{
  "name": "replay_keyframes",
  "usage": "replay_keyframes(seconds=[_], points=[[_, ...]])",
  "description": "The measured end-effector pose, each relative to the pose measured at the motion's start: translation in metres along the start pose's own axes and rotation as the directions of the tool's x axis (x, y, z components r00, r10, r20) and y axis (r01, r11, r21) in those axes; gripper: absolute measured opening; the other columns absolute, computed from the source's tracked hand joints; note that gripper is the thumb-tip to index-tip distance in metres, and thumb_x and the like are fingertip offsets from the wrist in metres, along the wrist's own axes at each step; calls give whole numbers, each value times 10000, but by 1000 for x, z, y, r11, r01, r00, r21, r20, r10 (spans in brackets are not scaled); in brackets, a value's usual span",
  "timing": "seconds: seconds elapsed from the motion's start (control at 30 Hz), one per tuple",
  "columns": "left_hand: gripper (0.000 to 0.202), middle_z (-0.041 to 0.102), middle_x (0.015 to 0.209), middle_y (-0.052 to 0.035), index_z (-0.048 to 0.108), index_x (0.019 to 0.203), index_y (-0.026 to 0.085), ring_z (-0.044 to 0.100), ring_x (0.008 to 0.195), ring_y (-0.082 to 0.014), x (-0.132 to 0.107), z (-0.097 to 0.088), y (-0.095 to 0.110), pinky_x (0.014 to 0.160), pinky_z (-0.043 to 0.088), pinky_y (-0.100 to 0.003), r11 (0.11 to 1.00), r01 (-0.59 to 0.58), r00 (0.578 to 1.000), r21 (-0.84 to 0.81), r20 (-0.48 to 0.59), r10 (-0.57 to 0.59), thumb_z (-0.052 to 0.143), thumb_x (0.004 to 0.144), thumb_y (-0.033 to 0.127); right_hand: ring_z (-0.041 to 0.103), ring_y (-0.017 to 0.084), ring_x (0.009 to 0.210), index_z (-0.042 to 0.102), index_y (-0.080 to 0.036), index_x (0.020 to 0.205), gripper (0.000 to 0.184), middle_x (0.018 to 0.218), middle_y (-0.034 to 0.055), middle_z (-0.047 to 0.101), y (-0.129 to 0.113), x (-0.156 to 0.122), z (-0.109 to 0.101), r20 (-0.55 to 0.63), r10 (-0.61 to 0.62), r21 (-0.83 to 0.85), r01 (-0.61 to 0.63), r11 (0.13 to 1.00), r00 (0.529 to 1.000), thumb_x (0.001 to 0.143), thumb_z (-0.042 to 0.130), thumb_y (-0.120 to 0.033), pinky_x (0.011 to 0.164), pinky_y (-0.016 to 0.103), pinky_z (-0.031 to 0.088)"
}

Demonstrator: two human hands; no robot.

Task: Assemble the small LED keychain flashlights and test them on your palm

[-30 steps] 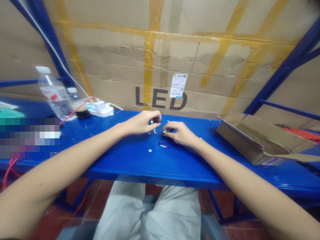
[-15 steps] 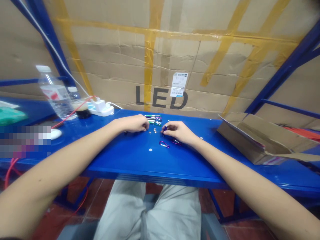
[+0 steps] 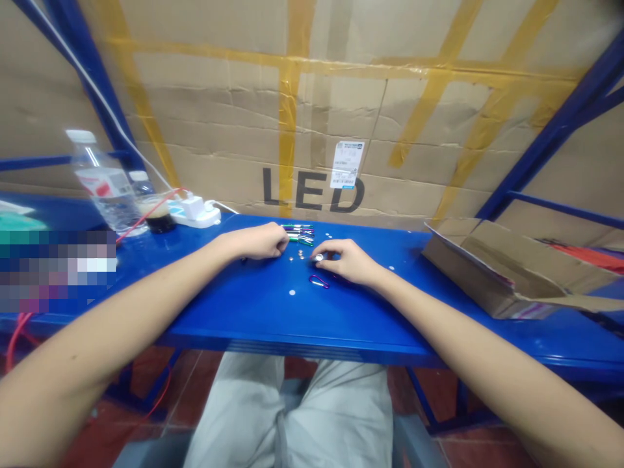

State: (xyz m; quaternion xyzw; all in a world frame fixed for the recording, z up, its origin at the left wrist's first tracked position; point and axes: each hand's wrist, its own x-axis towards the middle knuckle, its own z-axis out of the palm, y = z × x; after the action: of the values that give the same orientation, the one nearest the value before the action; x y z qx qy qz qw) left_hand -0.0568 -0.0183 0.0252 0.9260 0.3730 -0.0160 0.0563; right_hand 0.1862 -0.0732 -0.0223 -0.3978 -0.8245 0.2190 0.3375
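Observation:
My left hand [image 3: 270, 241] rests on the blue table with its fingers curled closed; whatever they hold is hidden. Beside its knuckles lies a row of slim green and purple metallic tubes [image 3: 303, 239], with silvery clips at their ends. My right hand [image 3: 348, 261] pinches a small cylinder [image 3: 319, 257] between thumb and fingers, its round silvery end facing me. Several tiny round metal pieces [image 3: 301, 253] lie between the two hands. Just below my right hand is a purple carabiner [image 3: 319, 281]; another purple piece is mostly covered by that hand.
An opened cardboard box [image 3: 487, 266] stands on the right of the table [image 3: 273, 318]. At the left are a water bottle [image 3: 104, 188], a small bottle of dark liquid [image 3: 158, 218] and a white power strip [image 3: 199, 213] with cables. Large cardboard [image 3: 219, 130] forms the back.
The cylinder in my right hand has turned: its dark purple side showed before, and its silvery end shows now. My left hand has barely moved. The view has shifted slightly.

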Motion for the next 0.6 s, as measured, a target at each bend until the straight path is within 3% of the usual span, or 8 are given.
replay_keyframes(seconds=[0.17,0.33,0.47,0.6], points=[[178,664,747,-36,691,785,157,566,625,-141,-1,0,4,582,391,-242,999,-39,999,35,-9,39,544,748,63,667,198,842,737,-182,873,110,905,39,750,2,0,-2,-69,-17,-26,15,1000,997,790,692,-238,820,340,510],[257,737,889,-45,734,969,172,638,729,-146,1,1,-3,658,433,-232,997,-73,997,-10,-23,73,577,784,88,666,197,825,737,-183,873,114,882,35,747,3,0,0,-42,10,-4,-11,1000,999,785,691,-240,816,345,515],[179,731,818,-36,746,890,176,624,661,-134,1,3,-8,613,421,-232,997,-82,996,-12,-22,81,594,803,138,673,197,819,738,-179,877,114,889,41,752,3,0,1,-29,16,1,-16,1000,999,792,686,-234,806,341,519],[185,737,827,-32,733,910,172,643,709,-140,2,3,-1,648,447,-235,980,-191,958,-59,-229,173,586,804,132,681,203,839,744,-182,875,107,905,45,760,4,0,1,-41,-14,-21,13,1000,999,798,679,-216,837,350,518]])
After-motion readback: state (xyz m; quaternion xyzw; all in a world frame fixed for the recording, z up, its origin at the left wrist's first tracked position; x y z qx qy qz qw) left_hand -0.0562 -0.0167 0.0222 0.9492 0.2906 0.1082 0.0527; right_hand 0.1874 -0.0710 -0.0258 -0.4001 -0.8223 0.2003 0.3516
